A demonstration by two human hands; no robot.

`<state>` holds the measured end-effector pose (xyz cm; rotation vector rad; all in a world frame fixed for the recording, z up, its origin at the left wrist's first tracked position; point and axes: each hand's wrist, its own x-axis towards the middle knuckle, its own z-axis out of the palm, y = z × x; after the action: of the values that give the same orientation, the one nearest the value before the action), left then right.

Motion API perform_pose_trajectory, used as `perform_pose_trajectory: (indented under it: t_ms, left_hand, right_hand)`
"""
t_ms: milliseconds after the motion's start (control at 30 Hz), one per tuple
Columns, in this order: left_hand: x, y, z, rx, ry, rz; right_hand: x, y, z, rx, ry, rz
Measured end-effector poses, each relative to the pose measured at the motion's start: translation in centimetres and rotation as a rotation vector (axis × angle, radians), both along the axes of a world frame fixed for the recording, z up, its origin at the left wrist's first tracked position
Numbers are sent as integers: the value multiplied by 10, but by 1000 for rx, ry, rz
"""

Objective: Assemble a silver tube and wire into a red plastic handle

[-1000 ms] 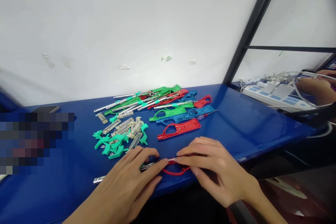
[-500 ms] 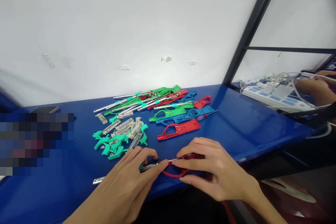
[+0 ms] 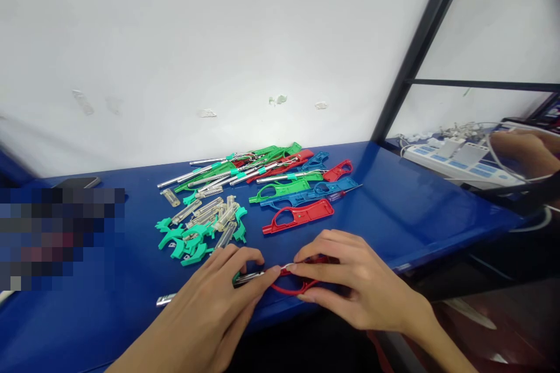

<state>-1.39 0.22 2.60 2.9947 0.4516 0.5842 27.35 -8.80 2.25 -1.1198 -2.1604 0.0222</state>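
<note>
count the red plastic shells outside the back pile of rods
3 visible: the near red shell, partly covered by the left hand and right hand; the middle red shell just beyond them; the far red shell behind the blue shells. Others may be hidden.

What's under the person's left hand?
A shiny silver metal tube end pokes out beyond the left hand. Thin metal pieces and a bit of green show between its fingers. Whatever lies beneath the palm is covered, so I can't tell.
</note>
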Motion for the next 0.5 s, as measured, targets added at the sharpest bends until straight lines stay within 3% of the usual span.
perform_pose_trajectory:
  t_ms: [500]
  left_hand:
    - [5,2,5,-7,-4,-32]
  right_hand:
    - [-1,4,0,1,-25,-9]
